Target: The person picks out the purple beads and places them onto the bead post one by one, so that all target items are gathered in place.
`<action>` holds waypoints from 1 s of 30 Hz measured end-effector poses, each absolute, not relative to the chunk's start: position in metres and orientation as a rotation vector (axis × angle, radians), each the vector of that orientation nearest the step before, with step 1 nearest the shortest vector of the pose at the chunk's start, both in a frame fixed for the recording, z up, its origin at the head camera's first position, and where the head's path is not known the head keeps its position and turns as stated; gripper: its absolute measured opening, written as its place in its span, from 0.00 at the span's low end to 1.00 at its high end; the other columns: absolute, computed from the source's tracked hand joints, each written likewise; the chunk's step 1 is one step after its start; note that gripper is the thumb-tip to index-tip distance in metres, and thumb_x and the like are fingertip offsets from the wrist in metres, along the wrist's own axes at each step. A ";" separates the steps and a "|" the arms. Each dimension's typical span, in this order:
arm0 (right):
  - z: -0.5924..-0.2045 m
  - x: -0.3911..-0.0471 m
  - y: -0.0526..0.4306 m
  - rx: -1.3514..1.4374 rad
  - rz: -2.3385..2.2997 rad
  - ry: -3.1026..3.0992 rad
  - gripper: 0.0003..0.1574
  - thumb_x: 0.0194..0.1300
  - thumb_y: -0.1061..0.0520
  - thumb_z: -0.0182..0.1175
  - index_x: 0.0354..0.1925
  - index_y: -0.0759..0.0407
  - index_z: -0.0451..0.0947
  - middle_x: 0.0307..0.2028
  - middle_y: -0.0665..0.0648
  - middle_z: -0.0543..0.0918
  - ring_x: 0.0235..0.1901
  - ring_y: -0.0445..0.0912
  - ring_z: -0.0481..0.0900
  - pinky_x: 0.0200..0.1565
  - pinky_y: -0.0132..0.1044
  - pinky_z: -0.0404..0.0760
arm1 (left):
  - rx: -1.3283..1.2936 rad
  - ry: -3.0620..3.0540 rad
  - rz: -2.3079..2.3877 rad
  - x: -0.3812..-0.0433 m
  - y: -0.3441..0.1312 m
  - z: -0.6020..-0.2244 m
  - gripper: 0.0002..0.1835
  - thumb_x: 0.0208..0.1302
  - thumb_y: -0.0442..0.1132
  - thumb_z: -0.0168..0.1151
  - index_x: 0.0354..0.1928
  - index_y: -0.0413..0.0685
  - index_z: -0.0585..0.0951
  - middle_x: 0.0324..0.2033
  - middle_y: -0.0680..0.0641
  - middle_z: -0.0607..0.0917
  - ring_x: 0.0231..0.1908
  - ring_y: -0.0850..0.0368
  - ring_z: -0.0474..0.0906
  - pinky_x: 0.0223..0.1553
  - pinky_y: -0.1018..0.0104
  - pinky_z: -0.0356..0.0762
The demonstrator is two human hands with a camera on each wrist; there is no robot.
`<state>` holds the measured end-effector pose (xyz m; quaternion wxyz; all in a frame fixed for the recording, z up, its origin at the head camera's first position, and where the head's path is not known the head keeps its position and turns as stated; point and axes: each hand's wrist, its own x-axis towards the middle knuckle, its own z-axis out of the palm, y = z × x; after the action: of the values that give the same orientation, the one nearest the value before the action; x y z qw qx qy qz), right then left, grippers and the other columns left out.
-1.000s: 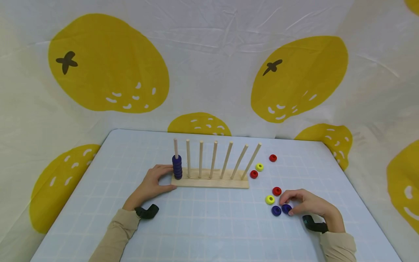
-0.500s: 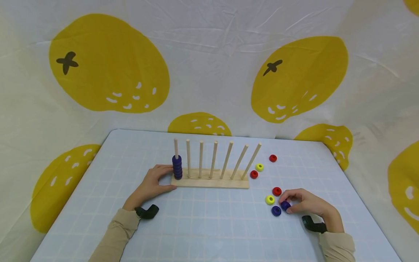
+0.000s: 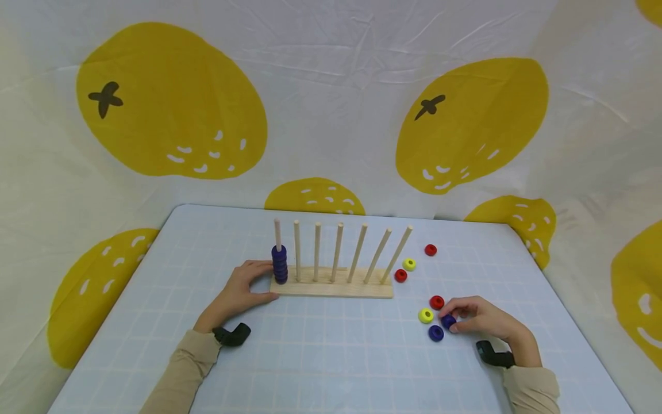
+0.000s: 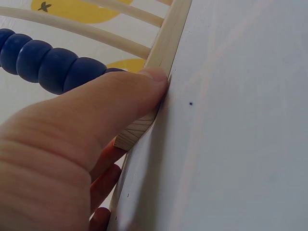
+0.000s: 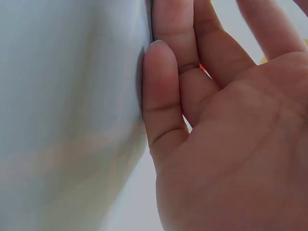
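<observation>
A wooden peg board (image 3: 331,289) with a row of upright pegs stands on the table. Several dark blue beads (image 3: 280,264) are stacked on its leftmost peg. My left hand (image 3: 240,293) grips the board's left end, thumb on the front edge and fingers behind, as the left wrist view also shows. At the right, my right hand (image 3: 486,319) pinches a blue bead (image 3: 448,322) between thumb and fingertips. Another blue bead (image 3: 436,333), a yellow bead (image 3: 426,315) and a red bead (image 3: 437,302) lie close by. In the right wrist view the pinched bead is hidden.
Beyond the board's right end lie a red bead (image 3: 400,276), a yellow bead (image 3: 409,264) and another red bead (image 3: 430,250). The table (image 3: 331,356) has a pale gridded cover. A fruit-printed curtain (image 3: 331,115) hangs behind it.
My right hand has taken hold of the blue bead, tipped it up and shifted it slightly away from me and leftward. My left hand and the board have stayed in place.
</observation>
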<state>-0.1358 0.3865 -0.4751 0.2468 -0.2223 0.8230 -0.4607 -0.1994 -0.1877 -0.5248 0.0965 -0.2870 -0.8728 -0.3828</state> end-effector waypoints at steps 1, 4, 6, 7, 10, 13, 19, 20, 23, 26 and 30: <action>-0.475 -0.136 0.386 -0.595 -1.254 2.248 0.15 0.64 0.63 0.65 0.50 0.60 0.82 0.45 0.60 0.83 0.43 0.46 0.77 0.45 0.31 0.74 | -0.853 -2.580 -1.129 -0.199 -0.188 -0.525 0.33 0.46 0.44 0.81 0.57 0.44 0.82 0.58 0.44 0.81 0.57 0.45 0.72 0.57 0.40 0.64; -0.474 -0.135 0.386 -0.552 -1.239 2.268 0.15 0.64 0.62 0.65 0.50 0.60 0.82 0.43 0.60 0.83 0.41 0.45 0.77 0.43 0.31 0.74 | -0.859 -2.567 -1.117 -0.200 -0.187 -0.526 0.33 0.46 0.44 0.81 0.56 0.44 0.82 0.57 0.44 0.81 0.57 0.44 0.72 0.56 0.39 0.64; -0.473 -0.135 0.386 -0.518 -1.224 2.284 0.14 0.65 0.61 0.65 0.49 0.59 0.83 0.43 0.59 0.84 0.40 0.45 0.77 0.42 0.32 0.74 | -0.862 -2.560 -1.112 -0.200 -0.187 -0.526 0.33 0.46 0.44 0.81 0.56 0.44 0.82 0.57 0.44 0.81 0.57 0.44 0.73 0.55 0.39 0.65; -0.472 -0.135 0.385 -0.501 -1.215 2.292 0.14 0.65 0.60 0.65 0.49 0.59 0.83 0.43 0.58 0.84 0.40 0.45 0.77 0.43 0.32 0.74 | -0.863 -2.558 -1.112 -0.200 -0.187 -0.526 0.33 0.46 0.43 0.81 0.56 0.44 0.82 0.57 0.44 0.81 0.57 0.44 0.73 0.55 0.39 0.65; -0.470 -0.135 0.384 -0.460 -1.201 2.314 0.12 0.66 0.59 0.65 0.48 0.58 0.83 0.43 0.57 0.84 0.41 0.45 0.78 0.44 0.32 0.75 | -0.861 -2.568 -1.122 -0.199 -0.187 -0.525 0.33 0.46 0.44 0.81 0.57 0.44 0.82 0.58 0.44 0.81 0.57 0.44 0.72 0.56 0.40 0.64; -0.467 -0.134 0.384 -0.450 -1.214 2.309 0.12 0.67 0.60 0.63 0.49 0.59 0.83 0.45 0.58 0.84 0.42 0.46 0.79 0.46 0.31 0.77 | -0.858 -2.578 -1.139 -0.199 -0.187 -0.524 0.33 0.46 0.44 0.81 0.57 0.44 0.82 0.58 0.44 0.81 0.58 0.45 0.72 0.57 0.41 0.63; -0.462 -0.133 0.384 -0.385 -1.275 2.269 0.13 0.69 0.60 0.60 0.50 0.62 0.82 0.49 0.62 0.83 0.44 0.47 0.81 0.49 0.30 0.78 | -0.859 -2.573 -1.140 -0.199 -0.187 -0.525 0.33 0.46 0.44 0.81 0.57 0.44 0.82 0.58 0.43 0.81 0.57 0.44 0.72 0.57 0.40 0.64; -0.461 -0.132 0.384 -0.373 -1.282 2.267 0.13 0.70 0.60 0.60 0.50 0.62 0.82 0.49 0.63 0.83 0.44 0.48 0.82 0.49 0.31 0.78 | -0.857 -2.575 -1.136 -0.199 -0.187 -0.525 0.33 0.46 0.44 0.81 0.57 0.44 0.82 0.58 0.43 0.81 0.57 0.44 0.72 0.56 0.40 0.64; -0.459 -0.131 0.385 -0.352 -1.304 2.268 0.14 0.71 0.59 0.59 0.51 0.64 0.81 0.47 0.64 0.84 0.42 0.52 0.83 0.48 0.33 0.79 | -0.855 -2.575 -1.129 -0.199 -0.187 -0.525 0.33 0.46 0.44 0.80 0.57 0.44 0.82 0.58 0.44 0.81 0.57 0.44 0.72 0.56 0.40 0.64; -0.458 -0.130 0.384 -0.340 -1.337 2.273 0.15 0.71 0.59 0.58 0.52 0.65 0.80 0.46 0.64 0.84 0.40 0.53 0.83 0.47 0.35 0.80 | -0.857 -2.572 -1.124 -0.199 -0.187 -0.525 0.33 0.46 0.44 0.80 0.57 0.44 0.82 0.58 0.43 0.81 0.57 0.44 0.72 0.56 0.40 0.64; -0.457 -0.130 0.383 -0.335 -1.376 2.291 0.16 0.69 0.59 0.61 0.52 0.66 0.79 0.49 0.63 0.84 0.41 0.51 0.84 0.48 0.35 0.81 | -0.855 -2.582 -1.139 -0.199 -0.187 -0.524 0.33 0.46 0.44 0.80 0.57 0.44 0.82 0.58 0.44 0.81 0.58 0.44 0.72 0.57 0.40 0.63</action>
<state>-0.1296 0.3832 -0.4567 0.2222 -0.1212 0.8293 -0.4982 -0.1990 -0.1871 -0.5239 0.0963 -0.2885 -0.8716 -0.3844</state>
